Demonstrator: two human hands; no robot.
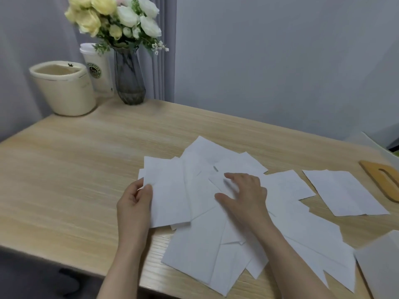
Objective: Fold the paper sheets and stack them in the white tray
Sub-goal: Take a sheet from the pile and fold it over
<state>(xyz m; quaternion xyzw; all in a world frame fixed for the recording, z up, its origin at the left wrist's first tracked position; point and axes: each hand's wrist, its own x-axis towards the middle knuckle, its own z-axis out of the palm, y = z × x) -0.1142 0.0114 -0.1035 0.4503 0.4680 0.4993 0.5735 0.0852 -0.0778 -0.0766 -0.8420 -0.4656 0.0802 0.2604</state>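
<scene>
Several white paper sheets (200, 244) lie scattered and overlapping on the wooden table (75, 169). My left hand (133, 203) pinches the left edge of one sheet (168, 190) at the left of the pile, thumb on top. My right hand (244, 195) rests flat with spread fingers on the sheets in the middle of the pile. One more sheet (345, 190) lies apart to the right. A white box-like corner, perhaps the tray (382, 262), shows at the lower right edge.
At the back left stand a cream pot (64, 89), a white paper cup (98, 70) and a glass vase of flowers (129, 76). A wooden board (384, 180) lies at the right edge. A grey wall runs behind the table.
</scene>
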